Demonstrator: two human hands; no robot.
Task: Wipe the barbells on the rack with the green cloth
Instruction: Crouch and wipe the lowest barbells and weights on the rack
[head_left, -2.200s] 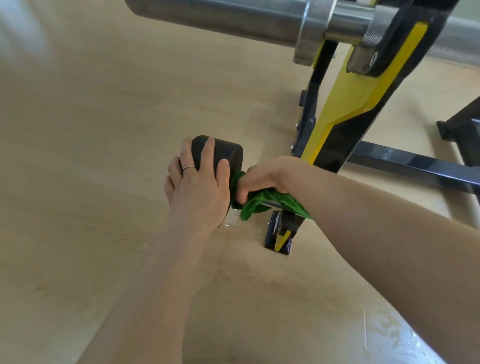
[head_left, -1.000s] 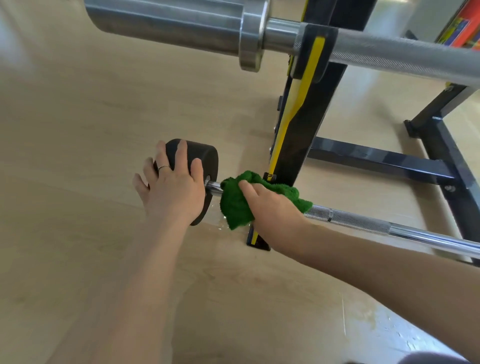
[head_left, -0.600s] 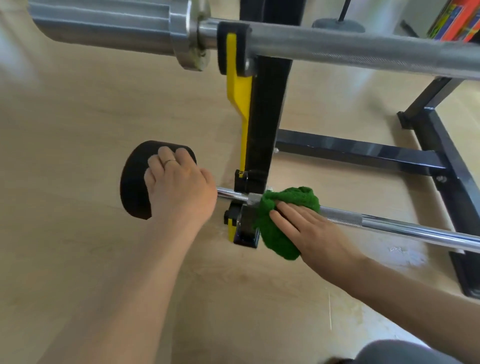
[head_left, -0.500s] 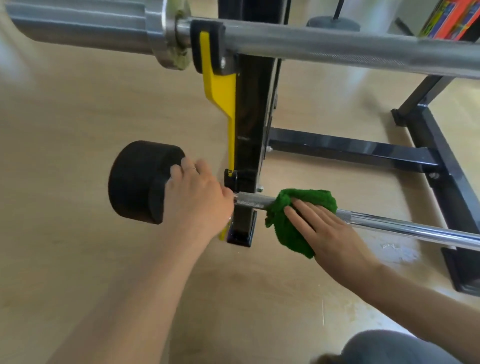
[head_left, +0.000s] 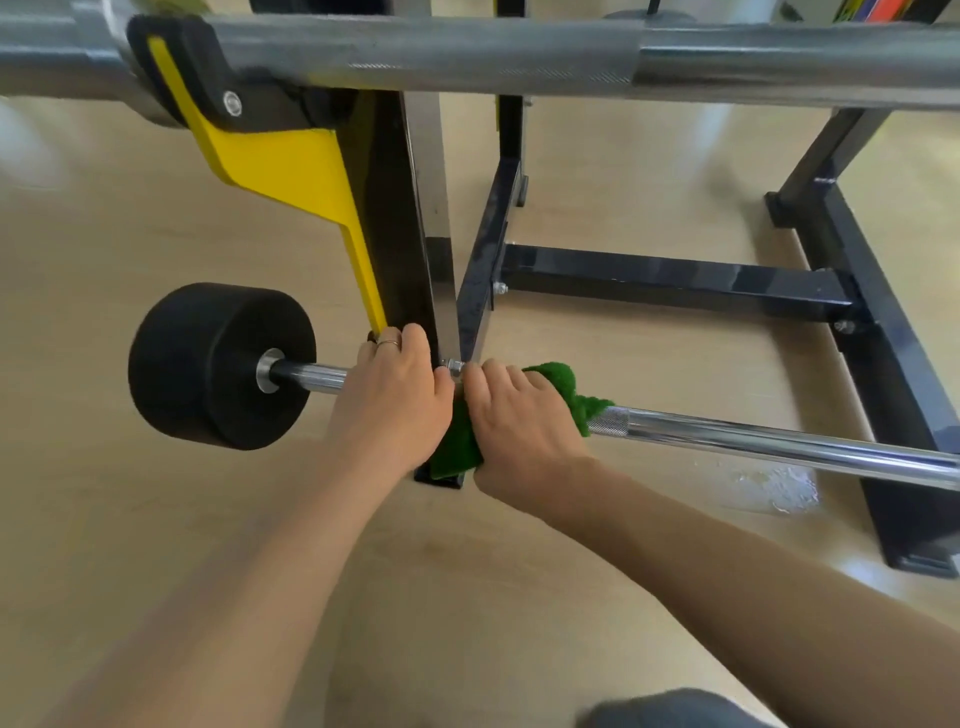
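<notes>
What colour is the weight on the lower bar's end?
Plain matte black weight, clearest in the head view.

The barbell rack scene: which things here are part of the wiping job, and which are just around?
In the job:
- green cloth, gripped by right hand
- lower chrome barbell with black round weight
- left hand gripping that bar
- upper grey steel barbell
- black-and-yellow rack

Just around:
- wet patch on wooden floor
</notes>
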